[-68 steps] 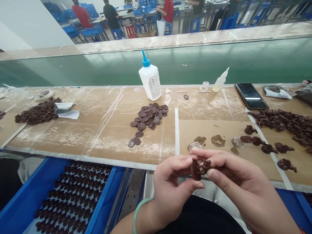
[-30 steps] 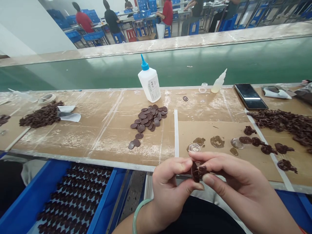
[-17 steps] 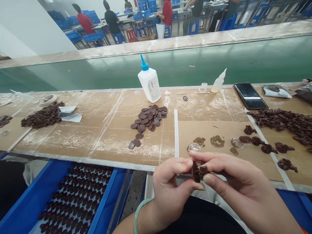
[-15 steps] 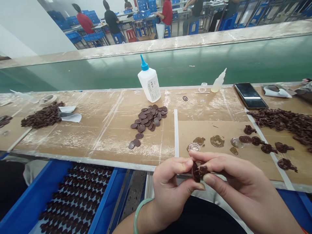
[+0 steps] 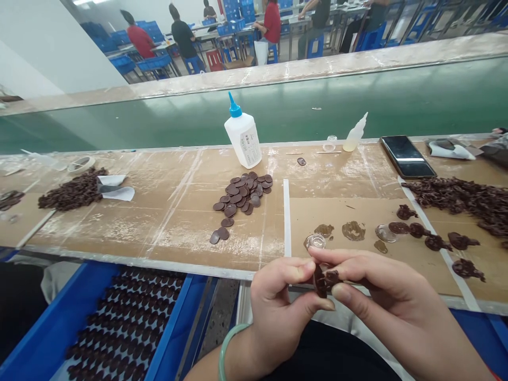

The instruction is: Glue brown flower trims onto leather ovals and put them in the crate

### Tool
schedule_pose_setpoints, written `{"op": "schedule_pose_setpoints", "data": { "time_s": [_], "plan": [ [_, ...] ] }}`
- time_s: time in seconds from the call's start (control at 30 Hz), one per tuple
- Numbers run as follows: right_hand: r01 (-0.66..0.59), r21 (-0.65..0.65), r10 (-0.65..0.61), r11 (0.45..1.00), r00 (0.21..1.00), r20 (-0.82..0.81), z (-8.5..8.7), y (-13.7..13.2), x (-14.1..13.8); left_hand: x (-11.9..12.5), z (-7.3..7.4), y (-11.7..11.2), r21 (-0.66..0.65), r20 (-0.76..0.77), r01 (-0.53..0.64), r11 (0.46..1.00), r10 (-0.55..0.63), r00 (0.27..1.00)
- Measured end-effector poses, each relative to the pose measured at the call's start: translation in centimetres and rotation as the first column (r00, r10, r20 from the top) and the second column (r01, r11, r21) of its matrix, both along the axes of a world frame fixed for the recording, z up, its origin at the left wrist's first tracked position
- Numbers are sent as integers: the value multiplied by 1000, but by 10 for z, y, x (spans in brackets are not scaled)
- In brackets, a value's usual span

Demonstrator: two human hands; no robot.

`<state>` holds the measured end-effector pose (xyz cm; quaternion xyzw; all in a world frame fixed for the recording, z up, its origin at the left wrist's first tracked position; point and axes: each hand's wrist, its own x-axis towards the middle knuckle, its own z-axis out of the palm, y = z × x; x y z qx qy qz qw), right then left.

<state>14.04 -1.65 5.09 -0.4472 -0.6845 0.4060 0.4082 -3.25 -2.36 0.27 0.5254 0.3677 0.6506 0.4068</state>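
Between finger and thumb, my left hand point(image 5: 281, 307) pinches a dark brown oval disc point(image 5: 318, 280) at the table's near edge. My right hand point(image 5: 384, 299) grips a small dark brown moulded figure point(image 5: 332, 277) pressed against the disc's face; fingers partly cover both. Just beyond my fingertips lies a clear round dish point(image 5: 316, 241) beside smears of glue point(image 5: 353, 230). Several joined brown pieces point(image 5: 436, 242) lie to the right, near another clear dish point(image 5: 386, 233). A pile of brown oval discs point(image 5: 244, 191) is left of centre.
A white bottle with a blue nozzle point(image 5: 244, 140) stands behind the discs. A small dropper bottle point(image 5: 354, 135) and a phone point(image 5: 408, 156) are farther right. Heaps of brown figures point(image 5: 460, 203) lie at both sides. A blue crate point(image 5: 159, 338) with rows of pieces sits lower left. People work beyond.
Both hands stay nearly in place, still holding the disc and the figure together. The view shifts very slightly; nothing on the table has visibly moved.
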Motion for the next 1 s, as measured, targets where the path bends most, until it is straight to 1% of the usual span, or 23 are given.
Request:
{"op": "schedule_pose_setpoints", "data": {
  "time_s": [0.53,0.8,1.0],
  "plan": [
    [11,11,-11,1000,1000,12,0,2,2,0,-4,1,-10,0,17,1000,-17,1000],
    [15,29,-14,999,1000,-6,-1,2,2,2,-2,2,-3,10,21,1000,-21,1000],
    [6,30,-6,1000,1000,8,-3,2,3,2,-5,3,9,-1,-2,1000,2,1000]
  ]
}}
